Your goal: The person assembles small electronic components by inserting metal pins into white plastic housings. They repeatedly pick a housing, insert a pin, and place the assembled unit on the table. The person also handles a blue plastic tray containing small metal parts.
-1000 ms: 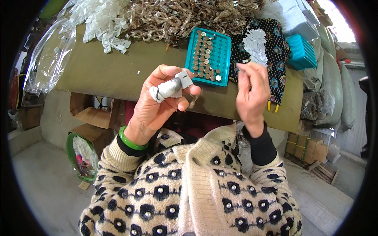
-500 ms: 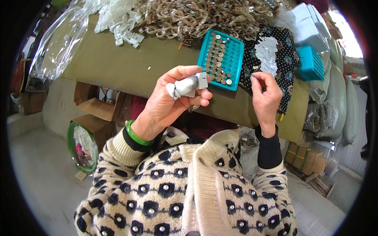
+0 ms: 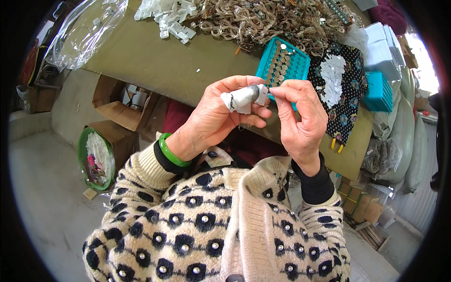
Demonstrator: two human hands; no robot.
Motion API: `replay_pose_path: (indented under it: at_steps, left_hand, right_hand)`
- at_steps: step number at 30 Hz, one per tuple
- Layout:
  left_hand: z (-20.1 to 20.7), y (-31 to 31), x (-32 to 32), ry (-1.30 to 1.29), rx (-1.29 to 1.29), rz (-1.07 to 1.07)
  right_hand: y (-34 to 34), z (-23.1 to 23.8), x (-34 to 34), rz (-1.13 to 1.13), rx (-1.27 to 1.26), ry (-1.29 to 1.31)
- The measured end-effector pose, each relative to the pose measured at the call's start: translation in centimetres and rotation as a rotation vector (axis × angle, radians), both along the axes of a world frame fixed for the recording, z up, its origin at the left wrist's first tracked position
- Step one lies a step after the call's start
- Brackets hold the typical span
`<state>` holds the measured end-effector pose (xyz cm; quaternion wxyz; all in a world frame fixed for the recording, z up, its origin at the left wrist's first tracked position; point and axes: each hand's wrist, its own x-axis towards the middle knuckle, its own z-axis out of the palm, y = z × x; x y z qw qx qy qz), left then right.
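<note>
Wrapped fingertip piece [image 3: 244, 97] pinched by both hands above teal tray [image 3: 282, 63], chain heap [image 3: 263, 19].

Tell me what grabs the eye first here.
At centre, the left hand pinches a small white and grey wrapped piece, with the right hand touching its end. Behind them a turquoise plastic tray of round metal discs lies on the olive-brown table, beside a tangled heap of brownish chains.

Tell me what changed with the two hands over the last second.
The right hand moved in from beside the teal tray to the left hand, its fingertips now pinched at the end of the small white-and-grey piece. The left hand kept its grip on that piece throughout, and the tray stayed on the table.
</note>
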<state>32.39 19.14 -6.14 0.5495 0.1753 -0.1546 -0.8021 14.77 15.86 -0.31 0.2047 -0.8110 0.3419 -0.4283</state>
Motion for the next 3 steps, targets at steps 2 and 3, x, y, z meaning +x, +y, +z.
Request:
replay_pose_path:
  at_steps: [2, 3]
  left_hand:
    - [-0.03, 0.04, 0.09, 0.000, -0.008, 0.000]
    - [-0.05, 0.08, 0.15, -0.006, -0.018, 0.001]
  right_hand:
    - [-0.12, 0.05, 0.04, 0.015, 0.008, 0.000]
    - [-0.28, 0.12, -0.03, 0.025, -0.016, 0.044]
